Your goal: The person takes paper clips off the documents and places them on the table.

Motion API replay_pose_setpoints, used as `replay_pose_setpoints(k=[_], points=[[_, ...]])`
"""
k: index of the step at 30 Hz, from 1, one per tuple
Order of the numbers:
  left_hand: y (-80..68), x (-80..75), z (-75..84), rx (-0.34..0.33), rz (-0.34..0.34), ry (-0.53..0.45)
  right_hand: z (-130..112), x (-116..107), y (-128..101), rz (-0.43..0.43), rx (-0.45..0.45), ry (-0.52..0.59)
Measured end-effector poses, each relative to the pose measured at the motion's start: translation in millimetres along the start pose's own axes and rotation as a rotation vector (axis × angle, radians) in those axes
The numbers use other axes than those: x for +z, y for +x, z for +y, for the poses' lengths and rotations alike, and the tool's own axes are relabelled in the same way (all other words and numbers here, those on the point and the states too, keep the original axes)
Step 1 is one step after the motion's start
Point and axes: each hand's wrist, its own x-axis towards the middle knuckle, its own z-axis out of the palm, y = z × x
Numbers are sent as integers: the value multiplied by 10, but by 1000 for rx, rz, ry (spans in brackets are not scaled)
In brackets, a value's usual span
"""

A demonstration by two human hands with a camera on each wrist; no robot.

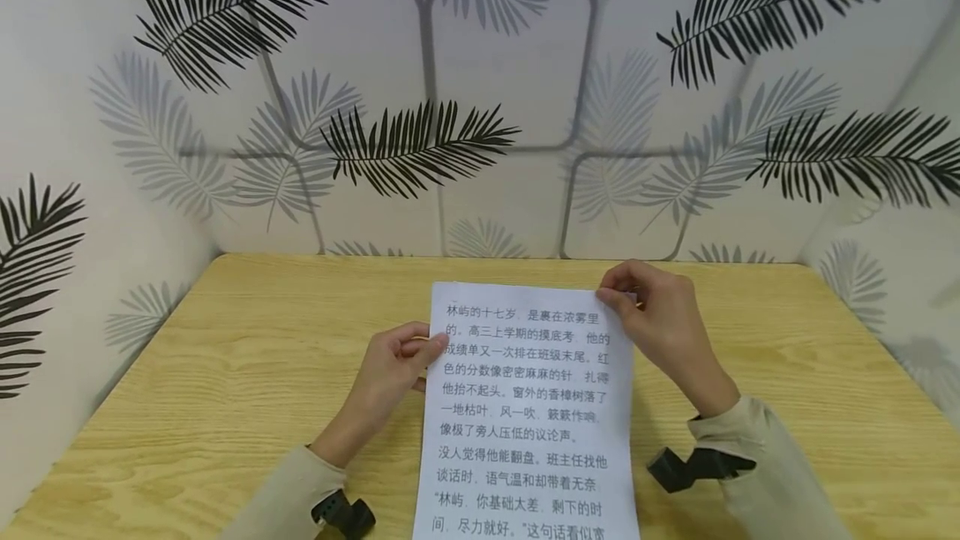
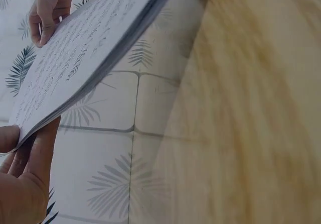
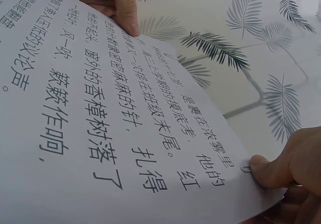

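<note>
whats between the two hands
In the head view, only the printed paper sheets span from the left hand to the right hand; both pinch them.

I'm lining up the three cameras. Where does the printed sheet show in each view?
Head: printed sheet at lower centre, over the table.
Left wrist: upper left, seen edge-on.
Right wrist: fills the left and centre.
Shared landmark: the palm-leaf wallpaper.

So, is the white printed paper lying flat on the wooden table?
No: in the left wrist view the white printed paper is lifted clear of the light wooden table, held at its edges by both hands.
</note>
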Motion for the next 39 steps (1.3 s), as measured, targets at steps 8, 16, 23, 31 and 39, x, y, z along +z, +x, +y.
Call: replay_pose_setpoints(k=[8,16,23,31,39], points=[[9,-56,35,41,-35,105,-25,-2,-23,-15,-18,1],[-53,-16,54,101,12,101,-116,-62,-61,-98,1,-82],[-76,29,54,146,62,117,-137,-98,-76,-104,-1,-137],[-100,67,66,190,128,126,-166,-126,-79,-150,43,-123],[-101,61,71,121,94,125,-182,-67,-94,-127,74,-130]])
